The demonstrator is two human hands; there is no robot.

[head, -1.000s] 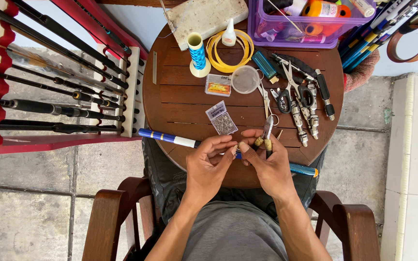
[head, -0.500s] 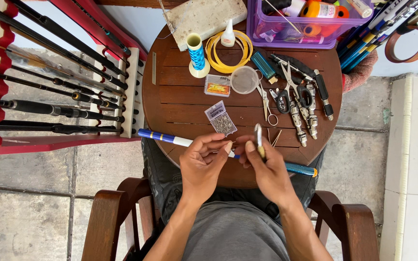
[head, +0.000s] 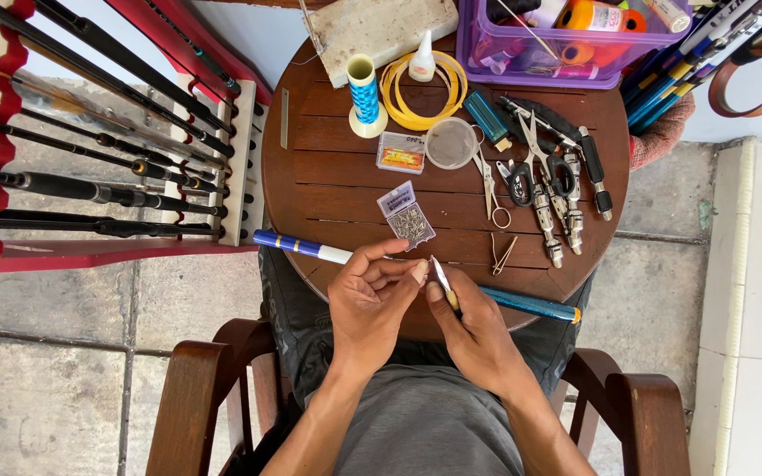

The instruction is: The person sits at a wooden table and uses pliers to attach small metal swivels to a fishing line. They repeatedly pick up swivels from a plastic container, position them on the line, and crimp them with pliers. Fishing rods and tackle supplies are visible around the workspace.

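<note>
My left hand (head: 372, 300) pinches the blue-and-white rod (head: 310, 249); my right hand (head: 478, 330) grips a small silver blade (head: 440, 274) against it.

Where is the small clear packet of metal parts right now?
In the head view, the clear packet lies flat on the round wooden table, just beyond the left hand, below the small orange-labelled box.

Blue rod's (head: 522, 304) middle behind both hands (purple bin (head: 575, 66) cut off above)
</note>
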